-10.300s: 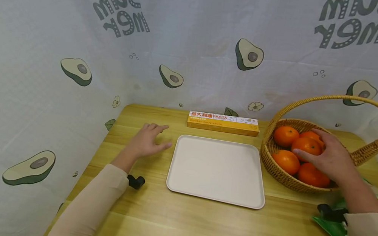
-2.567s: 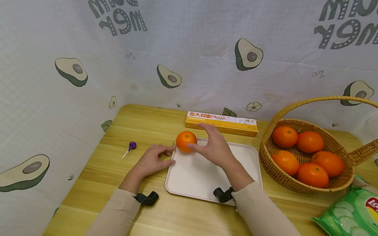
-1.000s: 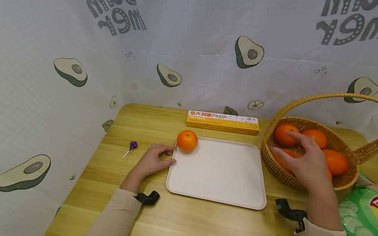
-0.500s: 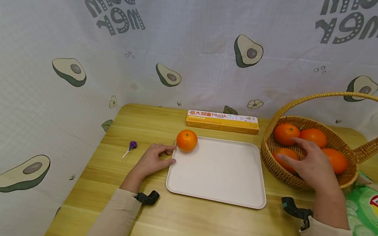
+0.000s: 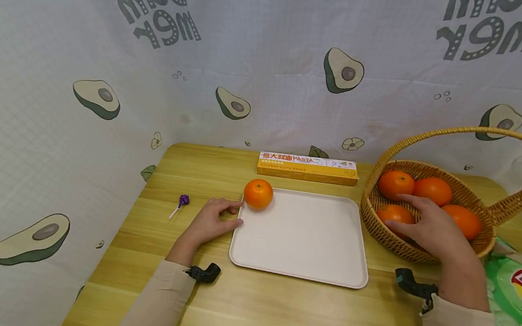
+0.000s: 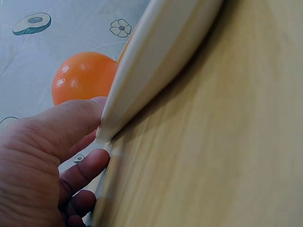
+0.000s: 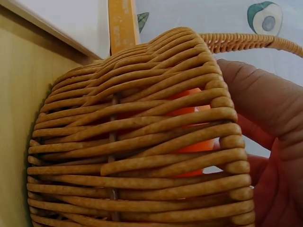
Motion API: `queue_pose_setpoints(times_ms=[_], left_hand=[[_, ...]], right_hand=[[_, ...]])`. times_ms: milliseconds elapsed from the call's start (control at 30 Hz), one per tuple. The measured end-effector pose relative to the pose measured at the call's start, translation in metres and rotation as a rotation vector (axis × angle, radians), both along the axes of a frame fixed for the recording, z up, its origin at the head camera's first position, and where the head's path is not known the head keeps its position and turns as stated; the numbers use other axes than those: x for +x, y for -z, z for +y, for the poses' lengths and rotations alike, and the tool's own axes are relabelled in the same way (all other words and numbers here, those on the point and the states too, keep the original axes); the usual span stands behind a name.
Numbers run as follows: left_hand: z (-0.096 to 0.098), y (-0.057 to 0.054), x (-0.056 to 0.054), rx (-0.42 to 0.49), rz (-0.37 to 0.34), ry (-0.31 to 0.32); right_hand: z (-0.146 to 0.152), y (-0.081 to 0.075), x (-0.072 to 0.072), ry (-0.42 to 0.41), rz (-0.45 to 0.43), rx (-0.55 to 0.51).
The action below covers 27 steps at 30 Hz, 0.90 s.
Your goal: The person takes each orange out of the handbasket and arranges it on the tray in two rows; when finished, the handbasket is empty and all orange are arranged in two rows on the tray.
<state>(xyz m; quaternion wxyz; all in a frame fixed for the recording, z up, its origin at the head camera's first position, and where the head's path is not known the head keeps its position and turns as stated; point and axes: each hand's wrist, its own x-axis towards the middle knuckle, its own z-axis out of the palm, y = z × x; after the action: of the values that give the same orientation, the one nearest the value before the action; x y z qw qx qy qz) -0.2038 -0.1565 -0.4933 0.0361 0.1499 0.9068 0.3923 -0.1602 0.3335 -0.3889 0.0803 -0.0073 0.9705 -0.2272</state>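
My left hand (image 5: 212,224) rests at the left edge of the white tray (image 5: 303,238), its thumb and index fingertip touching the rim. In the left wrist view the thumb (image 6: 71,120) lies against the rim, the other fingers loosely bent below it. One orange (image 5: 258,194) sits in the tray's far left corner. Over the wicker basket (image 5: 379,235), my right hand (image 5: 436,230) reaches in, thumb and fingers spread about the front-left orange (image 5: 396,214). A firm hold does not show. In the right wrist view, wicker hides most of that orange and the fingertips.
More oranges (image 5: 433,190) lie in the basket, under its tall arched handle (image 5: 471,131). A pasta box (image 5: 307,169) stands behind the tray. A purple-wrapped lollipop (image 5: 183,200) lies left. A green chip bag (image 5: 520,309) is at the right, partly behind the right sleeve.
An orange now sits on the tray, and the lollipop shows at left. My right hand has gone from the tray to the basket and lowered around an orange. My left hand stays at the rim.
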Motion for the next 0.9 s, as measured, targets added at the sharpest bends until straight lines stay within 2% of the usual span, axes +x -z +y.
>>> queue_pose_setpoints(times_ms=[567, 900], left_hand=[[0.0000, -0.0008, 0.0009, 0.001, 0.007, 0.002], [0.0005, 0.0007, -0.0001, -0.016, 0.022, 0.002]], right_hand=[[-0.0001, 0.0035, -0.0045, -0.044, 0.013, 0.035], [-0.0032, 0.0061, -0.0035, -0.071, 0.077, 0.087]])
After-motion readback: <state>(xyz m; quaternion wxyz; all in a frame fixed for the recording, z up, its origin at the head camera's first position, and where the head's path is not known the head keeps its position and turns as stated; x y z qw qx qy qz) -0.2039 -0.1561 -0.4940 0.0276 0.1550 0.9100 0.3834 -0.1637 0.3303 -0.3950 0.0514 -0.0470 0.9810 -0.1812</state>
